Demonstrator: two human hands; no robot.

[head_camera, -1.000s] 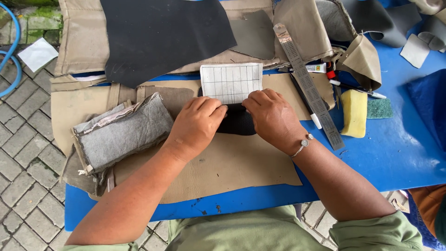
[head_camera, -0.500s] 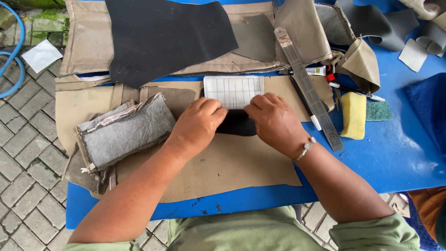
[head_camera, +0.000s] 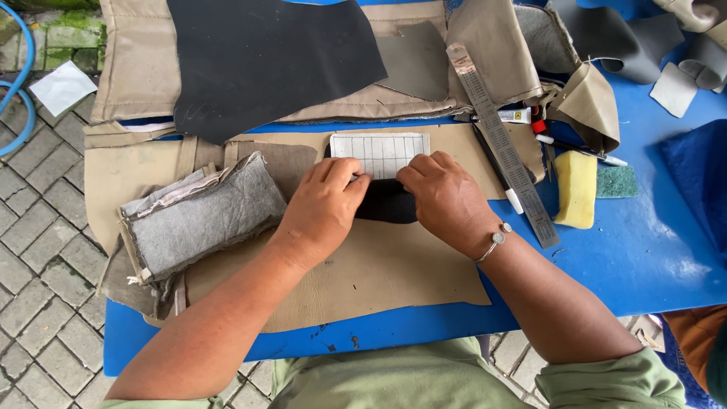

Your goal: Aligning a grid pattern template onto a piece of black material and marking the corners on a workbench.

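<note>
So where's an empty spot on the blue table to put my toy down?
The best bare patch of the blue table is right of the ruler and below the yellow sponge. The tan leather near the front edge is flat and free too. It's crowded around both hands and along the far side.

— What's under my fingers?
— A black textured piece (head_camera: 388, 201), with a white card (head_camera: 380, 152) ruled in a fine grey grid above it.
— And beneath?
— Tan leather (head_camera: 356, 273) on my blue table (head_camera: 644, 250). The folded felt (head_camera: 203, 216) is grey, the big sheet (head_camera: 265, 57) black, the sponge (head_camera: 575, 188) yellow backed with green.
</note>
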